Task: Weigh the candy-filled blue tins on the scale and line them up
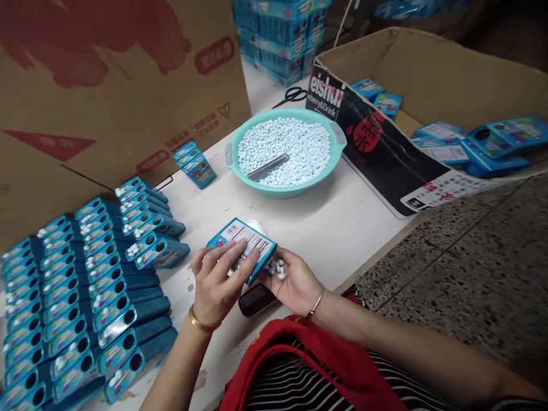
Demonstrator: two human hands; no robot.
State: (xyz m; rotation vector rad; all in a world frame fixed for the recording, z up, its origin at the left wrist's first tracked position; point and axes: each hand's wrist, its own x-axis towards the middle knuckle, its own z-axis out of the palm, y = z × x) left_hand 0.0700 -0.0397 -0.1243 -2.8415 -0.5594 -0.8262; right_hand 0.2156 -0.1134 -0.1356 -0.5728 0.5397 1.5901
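My left hand (220, 274), with a gold bangle, lies over a small blue box (233, 231) and grips it, fingers across its printed label. The box is tilted, its lower end over my right hand (297, 285). That hand is cupped palm up and holds several small white mint-like pellets (277, 267); its fingertips are hidden under the box. Just below sits a dark rounded object (256, 299), partly covered. Farther back, a turquoise bowl (285, 190) is full of similar pellets (299, 137), with a grey scoop-like strip (269, 168) lying on them.
Rows of blue boxes (103, 274) with round dark holes stand at left, before a large cardboard carton (107, 114). A few boxes (199, 170) stand by the bowl. At right, an open carton (359, 131) holds loose boxes. Scissors (294, 94) and stacked packs (280, 40) are behind.
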